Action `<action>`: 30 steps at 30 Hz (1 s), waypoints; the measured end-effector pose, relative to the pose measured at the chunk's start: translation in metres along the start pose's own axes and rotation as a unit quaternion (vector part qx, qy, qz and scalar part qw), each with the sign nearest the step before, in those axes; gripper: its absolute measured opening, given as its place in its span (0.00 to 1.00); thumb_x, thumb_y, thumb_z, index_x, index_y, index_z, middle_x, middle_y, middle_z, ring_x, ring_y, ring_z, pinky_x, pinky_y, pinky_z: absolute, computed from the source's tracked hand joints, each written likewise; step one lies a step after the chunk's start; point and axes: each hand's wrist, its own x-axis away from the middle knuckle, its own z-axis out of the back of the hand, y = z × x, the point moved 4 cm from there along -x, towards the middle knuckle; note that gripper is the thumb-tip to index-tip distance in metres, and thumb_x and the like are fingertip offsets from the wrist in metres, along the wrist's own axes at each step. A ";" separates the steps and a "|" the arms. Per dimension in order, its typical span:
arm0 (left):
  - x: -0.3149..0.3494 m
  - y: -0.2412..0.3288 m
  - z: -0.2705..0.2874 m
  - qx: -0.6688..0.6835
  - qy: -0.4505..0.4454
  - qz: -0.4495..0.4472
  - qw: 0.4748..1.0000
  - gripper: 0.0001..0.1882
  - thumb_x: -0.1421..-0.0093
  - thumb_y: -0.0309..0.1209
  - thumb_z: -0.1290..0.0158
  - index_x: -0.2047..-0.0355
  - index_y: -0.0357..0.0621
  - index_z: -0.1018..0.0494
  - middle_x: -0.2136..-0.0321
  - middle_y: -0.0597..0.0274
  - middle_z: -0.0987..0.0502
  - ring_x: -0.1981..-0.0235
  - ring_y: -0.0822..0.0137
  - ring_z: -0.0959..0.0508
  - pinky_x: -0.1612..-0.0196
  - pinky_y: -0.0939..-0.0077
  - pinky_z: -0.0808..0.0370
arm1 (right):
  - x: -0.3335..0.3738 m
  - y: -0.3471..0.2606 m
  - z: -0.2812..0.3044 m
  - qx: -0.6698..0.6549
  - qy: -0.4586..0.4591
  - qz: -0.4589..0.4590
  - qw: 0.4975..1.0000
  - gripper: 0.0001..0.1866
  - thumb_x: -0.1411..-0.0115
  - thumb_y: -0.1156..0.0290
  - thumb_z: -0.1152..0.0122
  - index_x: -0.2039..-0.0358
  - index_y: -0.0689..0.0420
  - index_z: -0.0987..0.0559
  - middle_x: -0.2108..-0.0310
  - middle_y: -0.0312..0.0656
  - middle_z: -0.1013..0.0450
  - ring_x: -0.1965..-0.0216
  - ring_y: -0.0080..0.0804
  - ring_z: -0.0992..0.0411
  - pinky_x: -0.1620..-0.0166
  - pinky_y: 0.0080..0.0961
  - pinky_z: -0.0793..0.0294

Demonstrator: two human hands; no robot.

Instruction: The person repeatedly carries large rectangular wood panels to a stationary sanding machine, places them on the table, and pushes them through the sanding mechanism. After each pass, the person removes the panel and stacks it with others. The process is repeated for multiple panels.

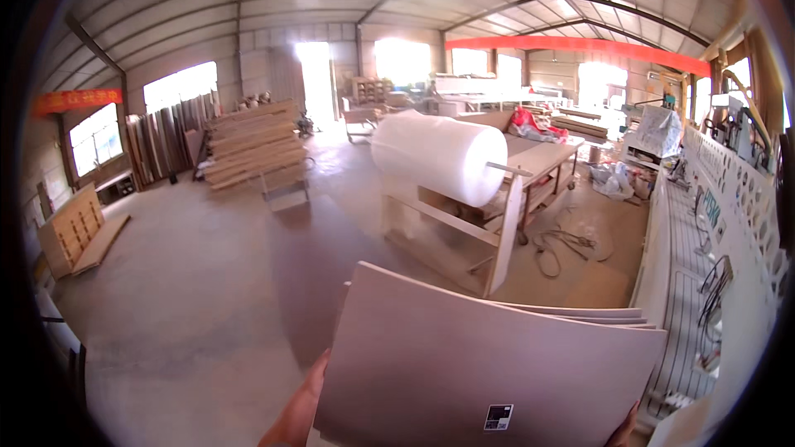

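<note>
A stack of several flat, pale brownish boards (464, 356) is held up in front of me, tilted, with a small printed label (498, 417) low on the nearest face. At the stack's left edge is my left hand (310, 389), closed on it, with a fingertip also showing higher up that side. My right hand (626, 430) grips the lower right edge, and only a small part of it shows. The boards hide most of the fingers on both sides. Along the top right, the edges of the rear boards fan out slightly.
Ahead, a big roll of white wrap (439, 153) hangs on a wooden stand (503, 240) beside a long workbench (542, 157). A cable (559, 244) lies on the floor. Along the right runs a long machine bed (687, 281). Stacked planks (252, 145) and a wooden panel piece (74, 232) are left.
</note>
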 end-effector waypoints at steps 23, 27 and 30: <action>-0.821 -0.175 -0.669 -0.051 -0.256 0.133 0.956 0.27 0.30 0.46 0.65 0.41 0.41 0.36 0.43 0.58 0.31 0.44 0.62 0.30 0.42 0.64 0.33 | -0.654 -0.133 0.194 0.072 0.269 0.115 0.953 0.44 0.40 0.36 0.54 0.33 0.54 0.46 0.35 0.45 0.44 0.38 0.49 0.43 0.37 0.48 0.42; -0.974 -0.219 -0.771 -0.185 -0.212 0.136 0.950 0.32 0.30 0.49 0.65 0.35 0.39 0.45 0.35 0.60 0.41 0.35 0.64 0.42 0.33 0.68 0.49 | -0.787 -0.154 0.213 0.086 0.296 0.118 0.944 0.44 0.40 0.36 0.55 0.33 0.54 0.46 0.35 0.45 0.44 0.38 0.49 0.43 0.37 0.47 0.42; -1.070 -0.246 -0.873 -0.127 -0.308 0.180 0.925 0.34 0.31 0.51 0.66 0.33 0.40 0.49 0.33 0.61 0.46 0.32 0.65 0.48 0.31 0.70 0.57 | -0.885 -0.178 0.229 0.085 0.316 0.124 0.937 0.44 0.40 0.36 0.56 0.33 0.54 0.45 0.36 0.45 0.43 0.38 0.48 0.43 0.37 0.47 0.41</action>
